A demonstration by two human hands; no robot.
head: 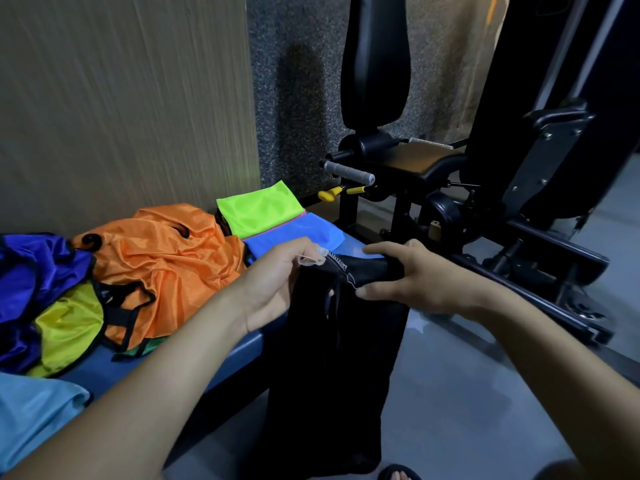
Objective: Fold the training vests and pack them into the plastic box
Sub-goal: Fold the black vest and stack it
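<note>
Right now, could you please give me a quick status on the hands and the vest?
Left hand and right hand both grip black vest, hanging off bench edge. Folded green vest behind. No box visible.

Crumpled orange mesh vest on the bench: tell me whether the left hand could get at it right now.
Probably not yet. The crumpled orange mesh vest lies uncovered beside the left hand, but that hand and the right hand grip the hanging black vest.

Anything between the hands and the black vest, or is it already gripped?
Nothing visible in the way: the left hand and right hand both grip the black vest at its top edge. No plastic box is in view.
</note>
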